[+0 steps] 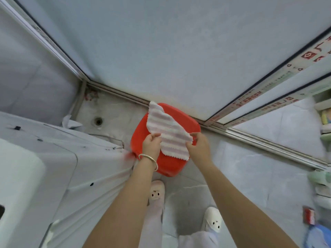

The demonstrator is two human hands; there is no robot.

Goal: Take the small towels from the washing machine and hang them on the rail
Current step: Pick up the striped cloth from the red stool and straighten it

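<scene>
A small towel [165,129] with pink and white stripes is stretched out in front of me, held by both hands. My left hand [151,144], with a metal bangle on the wrist, pinches its left edge. My right hand [198,144] pinches its right corner. The towel hangs above a red plastic basin [186,119] on the floor. The washing machine [53,158], draped in a white cover, stands at my left. No rail is in view.
A frosted sliding door [179,51] on metal tracks stands straight ahead, close behind the basin. A floor drain [98,120] lies left of the basin. Shelves with bottles [322,122] line the right edge. My slippered feet [157,192] stand on grey tiles.
</scene>
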